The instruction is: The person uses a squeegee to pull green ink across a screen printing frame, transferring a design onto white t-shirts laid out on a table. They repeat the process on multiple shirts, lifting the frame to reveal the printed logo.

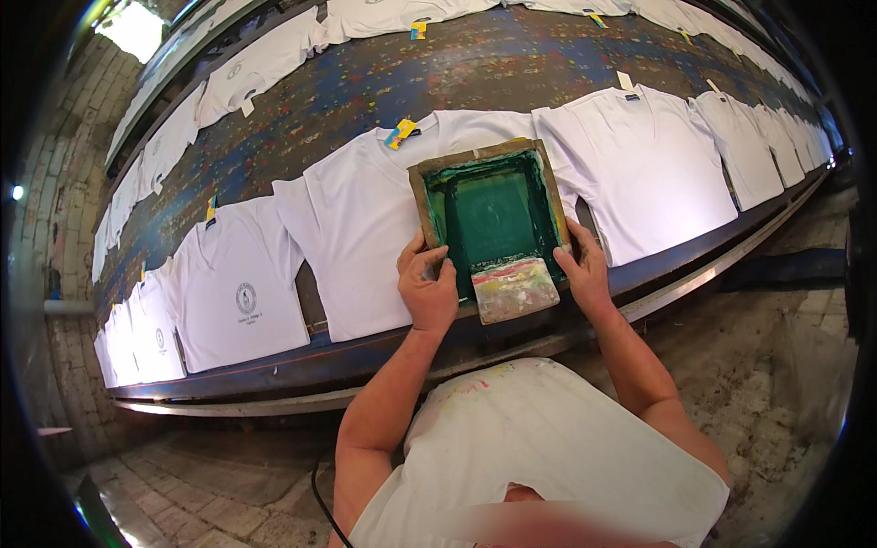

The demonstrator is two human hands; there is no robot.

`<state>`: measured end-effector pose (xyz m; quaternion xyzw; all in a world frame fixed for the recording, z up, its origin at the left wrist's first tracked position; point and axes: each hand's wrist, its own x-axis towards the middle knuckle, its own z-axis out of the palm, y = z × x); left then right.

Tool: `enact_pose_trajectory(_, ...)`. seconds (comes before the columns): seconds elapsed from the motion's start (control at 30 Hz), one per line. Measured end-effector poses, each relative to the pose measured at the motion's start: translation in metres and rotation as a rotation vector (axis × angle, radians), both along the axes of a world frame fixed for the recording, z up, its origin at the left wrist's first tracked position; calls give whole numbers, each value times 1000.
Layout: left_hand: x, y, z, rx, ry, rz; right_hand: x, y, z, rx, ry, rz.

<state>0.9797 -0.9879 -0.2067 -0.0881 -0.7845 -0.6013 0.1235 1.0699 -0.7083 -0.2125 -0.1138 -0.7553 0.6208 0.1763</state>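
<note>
A wooden-framed printing screen [493, 212] with green mesh lies on a white t-shirt [365, 237] spread flat on a long table. My left hand [427, 285] grips the frame's near-left corner, thumb over its edge. At the near-right corner my right hand [585, 272] holds the frame. A paint-smeared squeegee block [514, 289] rests inside the screen at its near edge, between both hands.
The long, paint-speckled table [384, 82] carries rows of white t-shirts. The shirt to the left [239, 292] bears a small dark round print; the shirt to the right [653, 164] is plain. Yellow-blue tags [400, 133] sit at collars. Brick floor lies below.
</note>
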Motion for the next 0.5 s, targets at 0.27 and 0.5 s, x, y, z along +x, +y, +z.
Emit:
enact_pose_trajectory(0.27,-1,4,-12,222,-121,-20,-2,1,-2,-42,-14,15)
enact_pose_trajectory(0.5,-3,-3,-20,133,-123,-3,-4,0,0,-25,-36,46)
